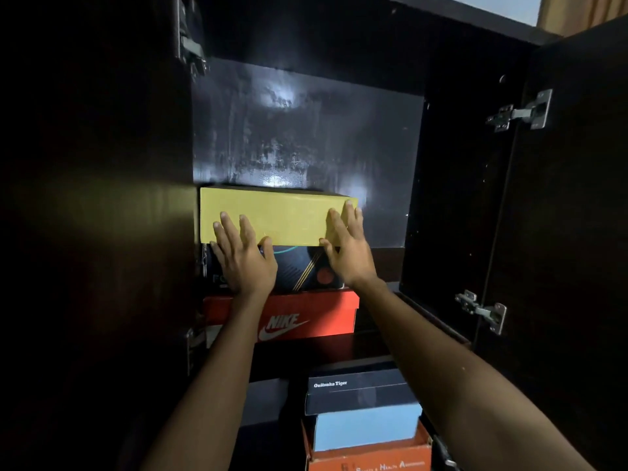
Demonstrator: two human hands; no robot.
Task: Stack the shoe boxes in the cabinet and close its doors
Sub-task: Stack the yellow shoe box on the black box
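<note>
A yellow shoe box [285, 215] lies on top of a stack in the dark cabinet [306, 130]. Under it sits a black patterned box [302, 270], and below that an orange Nike box [306, 317]. My left hand [243, 260] presses flat with straight fingers against the yellow box's front, left side, palm over the black box. My right hand [346, 246] presses flat against the yellow box's right front corner. Both cabinet doors stand open, the left door [95, 232] and the right door [560, 232].
Below the shelf stand more boxes: a dark Onitsuka Tiger box [356, 389] on a light blue box [367, 430], inside an orange open box [370, 460]. Metal hinges [520, 112] show on the right door. To the right of the stack the shelf is bare.
</note>
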